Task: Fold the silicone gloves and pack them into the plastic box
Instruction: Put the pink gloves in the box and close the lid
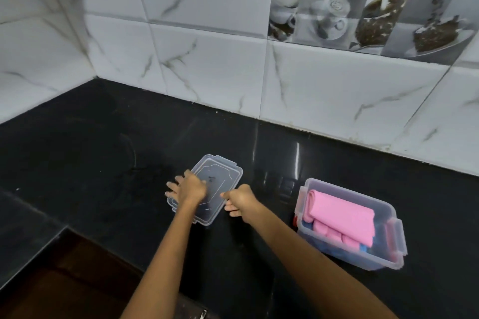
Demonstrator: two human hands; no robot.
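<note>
Here, in the head view, the left hand [188, 187] lies on one clear lid [207, 189], fingers [173, 186] spread apart. The right hand [239, 201], fingers curled together, touches the lid's 3 o'clock edge. One plastic box [350, 225] on the desk [103, 150], at 3 o'clock from both hands, holds one folded pink glove [342, 215] over something blue [308, 225].

Lid [220, 181] on counter [103, 163], left of box [388, 264]; folded gloves [344, 217] inside box.
</note>
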